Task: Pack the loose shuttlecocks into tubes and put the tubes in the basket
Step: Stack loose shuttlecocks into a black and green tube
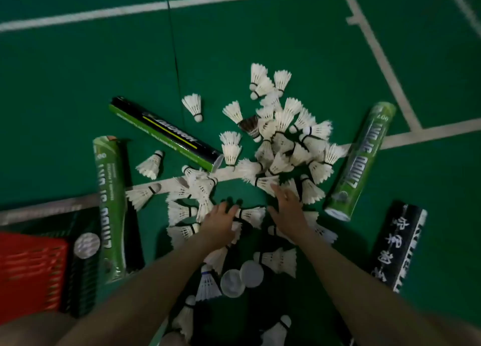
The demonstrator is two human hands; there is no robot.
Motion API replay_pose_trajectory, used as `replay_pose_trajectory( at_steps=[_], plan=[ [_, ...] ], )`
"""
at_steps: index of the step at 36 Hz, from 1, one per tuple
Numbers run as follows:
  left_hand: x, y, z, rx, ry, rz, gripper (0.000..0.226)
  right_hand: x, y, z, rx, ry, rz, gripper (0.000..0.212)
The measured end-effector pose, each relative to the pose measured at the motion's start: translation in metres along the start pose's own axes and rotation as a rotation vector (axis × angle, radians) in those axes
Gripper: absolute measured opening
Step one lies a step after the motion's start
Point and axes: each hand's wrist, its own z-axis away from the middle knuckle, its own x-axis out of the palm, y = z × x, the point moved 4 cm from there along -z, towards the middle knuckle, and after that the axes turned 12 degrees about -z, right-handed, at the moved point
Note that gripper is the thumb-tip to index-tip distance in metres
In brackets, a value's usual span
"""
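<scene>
Recording loose white shuttlecocks (283, 142) lying heaped on the green court floor (78, 72), ahead of and around both hands. Noting corks and feather skirts pointing every way, with no common axis. Noting one dark-feathered shuttlecock (251, 124) lying among them towards the far side of the heap.

Finding a black-and-green tube (166, 134) lying flat left of the heap, with its long axis running far-left to near-right and its open mouth facing the heap. Finding a left green tube (109, 207) lying flat, with its long axis running almost straight away from the person, near the red basket (31, 270) at the lower left. Finding a right green tube (361, 158) lying right of the heap, with its long axis slanting far-right to near-left and its pale end nearest. Finding a black tube (400, 244) with white characters lying further right, slanting likewise. Noting two round lids (233, 283) lying flat between the forearms.

Extending both arms forward, palms down. Holding the left hand (218, 223) over the near edge of the heap, fingers extended and slightly spread, gripping nothing. Holding the right hand (289, 205) just beyond it, fingers straight and gripping nothing, fingertips reaching a shuttlecock's feathers; blur preventing a firm reading of contact.
</scene>
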Motion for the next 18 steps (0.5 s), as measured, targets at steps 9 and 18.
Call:
replay_pose_trajectory(
  at_steps=[9,18],
  plan=[
    [0.018,0.018,-0.056,0.039,0.134,-0.158,0.052,0.02,0.008,-0.044,-0.172,0.147,-0.086,0.042],
    [-0.006,0.003,-0.054,-0.159,0.073,-0.031,0.03,-0.033,-0.008,-0.043,-0.06,0.195,-0.43,0.018]
  ],
)
